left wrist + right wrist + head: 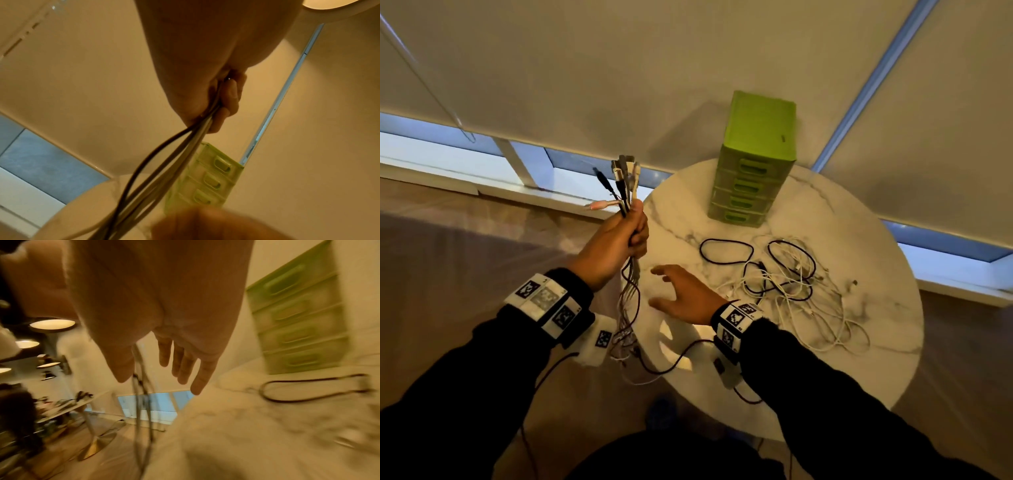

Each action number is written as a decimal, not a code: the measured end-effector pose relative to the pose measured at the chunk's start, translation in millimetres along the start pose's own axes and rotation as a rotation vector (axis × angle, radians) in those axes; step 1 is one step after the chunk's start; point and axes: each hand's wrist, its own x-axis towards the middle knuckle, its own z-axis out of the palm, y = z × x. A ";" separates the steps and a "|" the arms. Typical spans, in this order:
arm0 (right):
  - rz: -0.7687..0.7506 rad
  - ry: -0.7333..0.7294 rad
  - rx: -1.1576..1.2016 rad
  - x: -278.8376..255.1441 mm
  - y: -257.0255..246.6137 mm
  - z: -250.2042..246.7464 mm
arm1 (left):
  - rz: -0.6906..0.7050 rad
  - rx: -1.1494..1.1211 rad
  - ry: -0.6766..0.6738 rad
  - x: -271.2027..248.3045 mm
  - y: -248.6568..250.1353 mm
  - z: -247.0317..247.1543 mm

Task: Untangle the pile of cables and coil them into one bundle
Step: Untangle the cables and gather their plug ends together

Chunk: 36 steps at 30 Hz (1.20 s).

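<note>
My left hand (628, 233) is raised left of the table and grips a bunch of cables (625, 181) in a fist, their plug ends fanning out above it. The cable lengths (628, 301) hang down from the fist past the table's left edge. In the left wrist view my curled fingers (226, 100) wrap the dark and pale cables (164, 162). My right hand (674, 291) hovers flat over the table's left part with fingers spread, holding nothing; the hanging cables (141, 402) pass just beyond its fingertips. A loose tangle of white and black cables (791, 277) lies on the table.
The round white marble table (887, 329) carries a green drawer unit (753, 161) at its back. A dark cable loop (726, 251) lies in front of the drawers. Window blinds and a sill stand behind. Wooden floor lies to the left.
</note>
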 end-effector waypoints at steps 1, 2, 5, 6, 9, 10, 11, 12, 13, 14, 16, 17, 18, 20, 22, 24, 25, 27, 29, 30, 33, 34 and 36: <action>0.072 -0.009 -0.001 -7.1 18.6 -7.8 | -0.003 -0.012 -0.018 4.1 1.0 7.2; 0.165 -0.037 -0.014 -15.3 38.8 -14.5 | -0.007 -0.016 -0.034 8.0 1.6 15.5; 0.369 -0.133 -0.146 -46.3 95.6 -28.1 | -0.013 -0.045 -0.080 18.3 1.7 45.3; 0.395 -0.145 -0.209 -55.9 111.2 -30.4 | -0.018 -0.060 -0.089 21.1 1.8 54.2; 0.448 -0.112 -0.334 -79.9 150.2 -42.0 | -0.032 -0.095 -0.112 32.3 0.2 81.3; 0.432 -0.100 -0.338 -86.9 157.0 -50.3 | -0.033 -0.098 -0.114 37.5 0.2 90.3; 0.386 -0.081 -0.312 -92.6 159.7 -58.1 | -0.033 -0.102 -0.114 41.8 0.5 96.8; 0.354 -0.055 -0.246 -97.9 160.5 -67.3 | -0.031 -0.110 -0.115 45.8 1.6 103.4; 0.332 -0.030 -0.165 -103.4 158.3 -78.4 | -0.030 -0.118 -0.119 51.0 2.7 110.8; 0.309 -0.021 -0.092 -106.8 154.0 -89.8 | -0.029 -0.118 -0.122 55.0 3.5 116.9; 0.237 0.001 0.010 -108.6 146.1 -114.8 | -0.027 -0.102 -0.131 62.7 5.2 130.5; 0.200 0.049 0.010 -106.6 146.0 -127.1 | -0.025 -0.093 -0.137 65.9 5.3 136.7; 0.164 0.133 -0.008 -104.3 147.2 -142.4 | -0.022 -0.086 -0.146 70.3 4.2 144.1; 0.119 0.314 -0.044 -94.7 160.0 -168.6 | -0.027 -0.064 -0.160 76.3 1.3 156.4; 0.157 0.400 -0.061 -82.1 181.1 -190.2 | -0.046 -0.029 -0.170 79.3 -3.0 166.6; 0.274 0.382 -0.110 -66.0 208.3 -208.1 | -0.073 0.008 -0.179 82.4 -10.6 177.2; 0.327 0.343 -0.151 -57.0 222.2 -214.9 | -0.085 0.033 -0.176 84.0 -16.1 182.3; 0.389 0.259 -0.231 -41.2 244.5 -222.3 | -0.091 0.137 -0.174 84.6 -28.0 190.0; 0.410 0.207 -0.269 -25.3 263.9 -224.1 | -0.090 0.280 -0.172 85.4 -41.8 197.0; 0.408 0.178 -0.287 -17.9 272.9 -221.0 | -0.101 0.329 -0.173 84.7 -48.1 200.4; 0.366 0.105 -0.392 -9.6 290.1 -211.6 | -0.136 0.410 -0.172 80.8 -61.7 209.3; 0.333 0.124 -0.426 -9.3 293.8 -209.9 | -0.140 0.425 -0.163 80.4 -65.3 211.5; 0.297 0.177 -0.481 -11.3 297.2 -208.3 | -0.144 0.434 -0.147 79.3 -70.8 214.9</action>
